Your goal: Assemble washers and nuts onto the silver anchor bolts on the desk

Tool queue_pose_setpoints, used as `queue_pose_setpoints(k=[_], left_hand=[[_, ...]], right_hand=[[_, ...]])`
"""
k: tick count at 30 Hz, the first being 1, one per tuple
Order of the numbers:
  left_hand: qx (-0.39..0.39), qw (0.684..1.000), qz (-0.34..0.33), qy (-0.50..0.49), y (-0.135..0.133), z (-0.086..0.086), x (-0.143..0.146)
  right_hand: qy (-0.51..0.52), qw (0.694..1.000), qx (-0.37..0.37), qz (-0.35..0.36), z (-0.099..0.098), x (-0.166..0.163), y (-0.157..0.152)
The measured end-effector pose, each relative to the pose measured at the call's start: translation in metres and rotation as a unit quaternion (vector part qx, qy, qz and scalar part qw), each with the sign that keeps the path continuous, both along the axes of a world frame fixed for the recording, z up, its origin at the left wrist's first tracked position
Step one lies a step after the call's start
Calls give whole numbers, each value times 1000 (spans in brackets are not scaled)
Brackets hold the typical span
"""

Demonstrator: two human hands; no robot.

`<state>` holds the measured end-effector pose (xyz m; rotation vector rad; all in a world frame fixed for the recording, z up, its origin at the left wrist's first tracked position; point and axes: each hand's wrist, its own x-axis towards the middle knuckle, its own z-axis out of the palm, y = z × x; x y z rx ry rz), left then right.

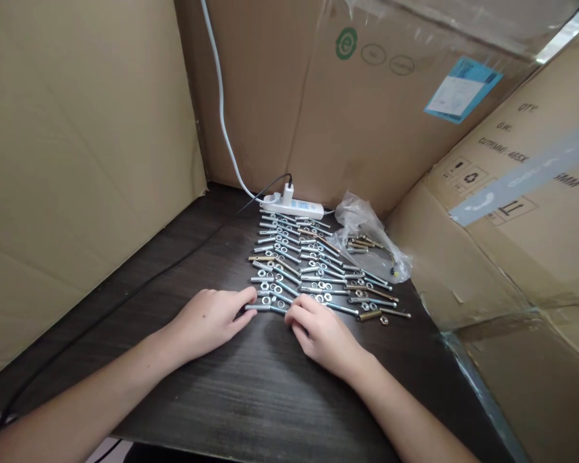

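Observation:
My left hand (pixel 207 320) rests at the near left end of the laid-out hardware. Its thumb and forefinger come around the end of a short silver metal sleeve (pixel 263 308). My right hand (pixel 321 331) has its fingers curled down onto the right end of a silver bolt (pixel 278 310), which the fingertips partly cover. Around both hands lie rows of sleeves, long bolts, nuts and washers. One nut (pixel 264 287) and a washer (pixel 266 300) sit just beyond my left fingertips. A long bolt (pixel 342 309) lies right of my right hand.
A white power strip (pixel 294 206) with a plug and cables stands behind the rows. A clear plastic bag (pixel 361 222) with brass-coloured bolts lies at the back right. A black cable (pixel 149 281) crosses the dark table (pixel 231 399). Cardboard walls (pixel 260 83) enclose three sides.

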<state>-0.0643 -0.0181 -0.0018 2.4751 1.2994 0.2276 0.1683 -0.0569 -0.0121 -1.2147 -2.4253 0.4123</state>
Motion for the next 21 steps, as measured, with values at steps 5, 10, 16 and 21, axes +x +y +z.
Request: queue_pose_setpoints(k=[5,10,16,21], left_hand=[[3,1000,19,9,1,0,3],[27,1000,5,5,-1,-1,4],[60,988,-139,-8,-17,-1,16],[96,970,-221,-10,-28,-10,30]], right_hand=[[3,999,22,25,-3,0,1],[-4,999,31,28,-1,0,0],[-24,997,59,31,4,1,-1],[-10,998,62,31,6,3,-2]])
